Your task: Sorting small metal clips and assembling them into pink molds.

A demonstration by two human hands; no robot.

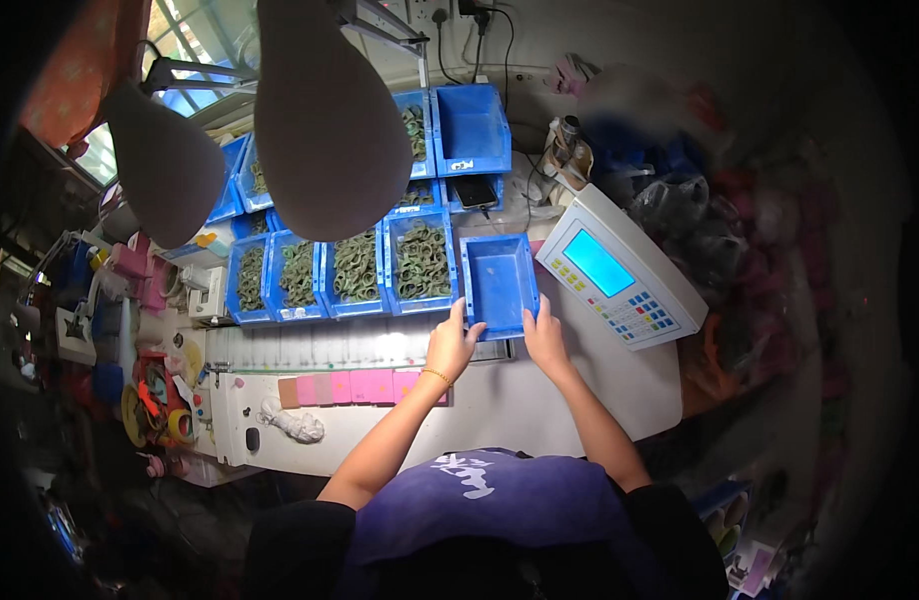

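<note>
Between my two hands is an empty blue plastic bin point(500, 275), at the right end of a row of similar bins. My left hand point(453, 341) grips its near left corner, with a thin bracelet on the wrist. On the near right side, my right hand point(546, 339) is closed on the same bin. Just left of it stands a blue bin point(390, 285) of small greenish ring-shaped pieces point(423, 262). To the right sits a white counting scale point(625, 270) with a lit blue screen and coloured keys.
Two dark lamp heads point(330, 130) hang over the upper left. Behind the row, more blue bins point(472, 130) are stacked, one with a phone point(475, 192) in it. Pink cards point(372, 386) and a white cloth bundle point(292, 420) lie on the white table point(590, 420).
</note>
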